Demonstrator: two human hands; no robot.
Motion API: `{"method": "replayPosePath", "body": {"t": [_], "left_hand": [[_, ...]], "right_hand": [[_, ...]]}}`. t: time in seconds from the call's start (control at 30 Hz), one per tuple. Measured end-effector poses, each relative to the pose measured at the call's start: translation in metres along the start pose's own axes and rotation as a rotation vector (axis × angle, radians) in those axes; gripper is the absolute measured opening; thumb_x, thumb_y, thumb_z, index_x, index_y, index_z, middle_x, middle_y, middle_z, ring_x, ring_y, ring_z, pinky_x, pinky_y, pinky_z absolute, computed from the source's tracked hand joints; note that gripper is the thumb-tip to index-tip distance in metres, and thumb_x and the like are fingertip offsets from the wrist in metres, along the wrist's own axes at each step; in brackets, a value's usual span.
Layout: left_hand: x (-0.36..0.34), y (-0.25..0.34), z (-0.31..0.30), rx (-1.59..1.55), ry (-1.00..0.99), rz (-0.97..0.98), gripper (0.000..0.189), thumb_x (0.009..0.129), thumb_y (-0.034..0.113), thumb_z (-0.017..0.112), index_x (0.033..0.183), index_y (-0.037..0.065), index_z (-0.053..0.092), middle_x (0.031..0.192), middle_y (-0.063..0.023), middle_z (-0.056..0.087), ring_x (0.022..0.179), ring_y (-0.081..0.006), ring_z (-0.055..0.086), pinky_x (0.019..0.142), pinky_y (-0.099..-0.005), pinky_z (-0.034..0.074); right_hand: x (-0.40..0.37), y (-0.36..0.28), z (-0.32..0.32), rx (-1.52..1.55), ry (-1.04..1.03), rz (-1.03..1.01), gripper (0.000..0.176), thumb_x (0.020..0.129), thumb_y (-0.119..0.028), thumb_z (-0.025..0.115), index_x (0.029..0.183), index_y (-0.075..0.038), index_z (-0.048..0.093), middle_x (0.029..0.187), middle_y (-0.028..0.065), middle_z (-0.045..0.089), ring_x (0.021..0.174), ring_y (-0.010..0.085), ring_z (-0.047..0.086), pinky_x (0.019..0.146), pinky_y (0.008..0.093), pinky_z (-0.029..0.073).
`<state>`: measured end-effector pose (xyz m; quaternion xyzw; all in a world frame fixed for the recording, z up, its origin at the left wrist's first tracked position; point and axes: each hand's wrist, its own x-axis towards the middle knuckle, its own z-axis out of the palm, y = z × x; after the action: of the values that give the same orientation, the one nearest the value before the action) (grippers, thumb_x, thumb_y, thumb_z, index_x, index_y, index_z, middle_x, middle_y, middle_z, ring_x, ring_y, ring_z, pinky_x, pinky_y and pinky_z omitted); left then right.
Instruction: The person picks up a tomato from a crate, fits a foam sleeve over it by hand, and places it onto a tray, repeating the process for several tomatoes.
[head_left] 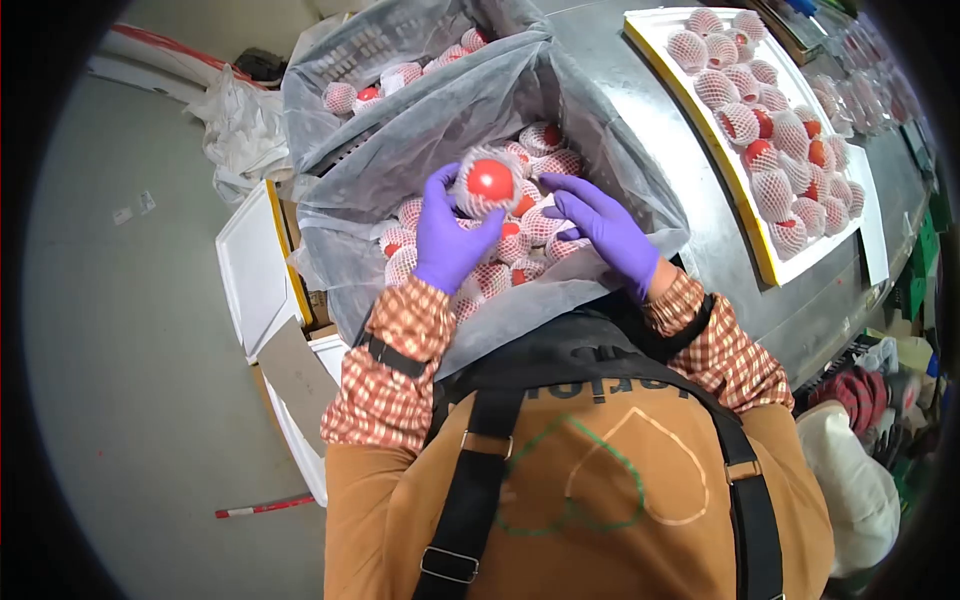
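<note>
Fingers of the left hand curl around a net-wrapped red fruit above the lined crate, while the right hand, fingers spread and empty, hovers just right of it.

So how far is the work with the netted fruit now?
Done: the white tray on the steel table looks nearly full of netted fruit. In hand: the left hand holds one netted red fruit above the lined crate; the right hand is open beside it. Left: many netted fruits lie in the crate.
</note>
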<state>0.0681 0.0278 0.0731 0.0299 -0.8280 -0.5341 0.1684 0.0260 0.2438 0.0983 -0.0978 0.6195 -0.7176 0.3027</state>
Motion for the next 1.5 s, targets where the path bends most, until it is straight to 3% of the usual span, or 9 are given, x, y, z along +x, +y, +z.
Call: {"method": "replayPosePath", "body": {"t": [0.13,0.27,0.5,0.73,0.83,0.9,1.07,1.43,1.5], "left_hand": [[-0.029,0.028,0.005,0.044,-0.091,0.115,0.072,0.071,0.007,0.074,0.131,-0.001,0.036,0.124,-0.0178,0.05,0.108,-0.0224,0.057,0.087,-0.0319,0.05],[-0.04,0.045,0.004,-0.342,-0.167,-0.24,0.076,0.079,0.008,0.071,0.141,-0.001,0.028,0.13,-0.0158,0.047,0.117,-0.0217,0.052,0.096,-0.032,0.046],[-0.032,0.037,-0.001,-0.482,-0.192,-0.277,0.069,0.086,0.015,0.068,0.142,-0.001,0.031,0.128,-0.015,0.051,0.118,-0.0206,0.052,0.097,-0.033,0.046],[-0.035,0.042,-0.008,-1.497,-0.182,-0.456,0.06,0.098,0.031,0.048,0.146,0.002,0.026,0.145,-0.0109,0.037,0.133,-0.0241,0.038,0.113,-0.0398,0.028],[-0.032,0.041,-0.011,-1.307,-0.168,-0.375,0.066,0.094,0.028,0.057,0.146,0.001,0.026,0.143,-0.0125,0.038,0.131,-0.0237,0.04,0.111,-0.0392,0.032],[-0.032,0.044,-0.015,-0.845,-0.337,-0.304,0.074,0.087,0.023,0.067,0.145,0.0,0.026,0.14,-0.0141,0.04,0.129,-0.0231,0.042,0.108,-0.0376,0.035],[-0.02,0.038,-0.018,-0.633,-0.206,-0.2,0.074,0.08,0.008,0.072,0.141,0.0,0.032,0.134,-0.0143,0.045,0.122,-0.0201,0.047,0.102,-0.0337,0.041],[0.145,-0.01,-0.088,-0.113,0.537,-0.02,0.069,0.076,0.012,0.076,0.133,-0.005,0.039,0.122,-0.014,0.052,0.113,-0.0213,0.052,0.1,-0.0321,0.041],[0.152,-0.032,-0.099,0.413,0.707,0.156,0.064,0.08,0.013,0.073,0.133,-0.003,0.042,0.125,-0.0139,0.052,0.113,-0.02,0.051,0.097,-0.0301,0.043]], "right_hand": [[-0.002,-0.012,0.023,0.041,-0.057,0.033,0.051,0.095,-0.03,0.055,0.139,-0.007,0.044,0.121,0.0045,0.057,0.103,0.0116,0.056,0.086,0.0266,0.047],[0.008,0.007,0.019,-0.025,-0.018,-0.078,0.045,0.093,-0.022,0.056,0.135,-0.005,0.049,0.119,0.0057,0.06,0.101,0.0114,0.057,0.082,0.0252,0.049],[0.009,0.022,0.016,-0.204,0.036,-0.299,0.038,0.094,-0.013,0.052,0.131,-0.005,0.054,0.114,0.0066,0.063,0.096,0.0083,0.056,0.083,0.0244,0.047],[-0.001,0.002,0.004,0.004,-0.068,-0.201,0.038,0.097,-0.012,0.048,0.133,-0.001,0.051,0.12,0.009,0.06,0.107,0.011,0.056,0.094,0.0253,0.044],[-0.004,-0.006,0.007,0.092,-0.108,-0.163,0.037,0.097,-0.011,0.048,0.132,-0.001,0.051,0.124,0.009,0.059,0.112,0.0126,0.054,0.097,0.0269,0.042],[-0.003,-0.012,0.01,-0.173,-0.015,-0.396,0.036,0.096,-0.01,0.05,0.131,-0.001,0.052,0.128,0.0093,0.057,0.117,0.0157,0.052,0.101,0.0292,0.039],[-0.01,-0.022,0.025,-0.893,-0.098,-0.795,0.043,0.089,-0.011,0.054,0.132,-0.01,0.053,0.136,0.0162,0.049,0.126,0.0342,0.046,0.106,0.0413,0.035],[-0.022,0.005,-0.005,-0.971,-0.025,-0.675,0.04,0.082,-0.006,0.058,0.122,-0.006,0.058,0.128,0.0135,0.057,0.111,0.0302,0.057,0.093,0.0388,0.044],[-0.022,0.003,-0.005,-0.968,-0.009,-0.662,0.038,0.081,-0.004,0.057,0.119,-0.006,0.06,0.124,0.0126,0.059,0.109,0.0294,0.058,0.092,0.0384,0.045]]}}
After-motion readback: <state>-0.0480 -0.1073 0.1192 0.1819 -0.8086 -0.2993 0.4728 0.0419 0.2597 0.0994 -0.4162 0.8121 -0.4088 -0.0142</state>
